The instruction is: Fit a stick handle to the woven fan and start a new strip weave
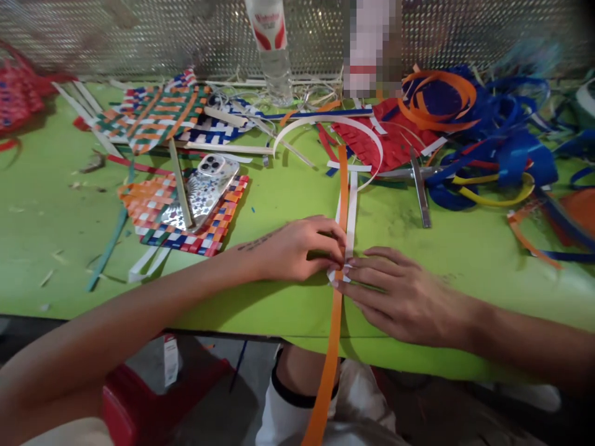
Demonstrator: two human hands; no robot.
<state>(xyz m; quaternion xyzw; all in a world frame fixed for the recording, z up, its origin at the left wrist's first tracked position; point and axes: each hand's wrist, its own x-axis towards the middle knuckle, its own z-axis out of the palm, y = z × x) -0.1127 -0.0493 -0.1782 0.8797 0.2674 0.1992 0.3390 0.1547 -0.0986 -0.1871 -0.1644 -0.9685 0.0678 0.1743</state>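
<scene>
An orange plastic strip (331,347) runs from the table over its front edge and down in front of my legs. Beside it lies a white strip (352,210), and the two cross in a small folded white piece at my fingertips. My left hand (311,251) is closed, thumb and fingers pinching the orange strip at this crossing. From the right, my right hand (400,291) reaches in with extended fingers, their tips pressing on the white strip at the fold. Its thumb is hidden. Fingers cover part of the crossing.
A phone (202,192) rests on a woven checked piece (223,229) at left. Scissors (421,192) lie right of the strips. Coiled blue strips (502,155), an orange coil (437,99) and a red woven piece (385,139) crowd the back right. A bottle (274,68) stands behind.
</scene>
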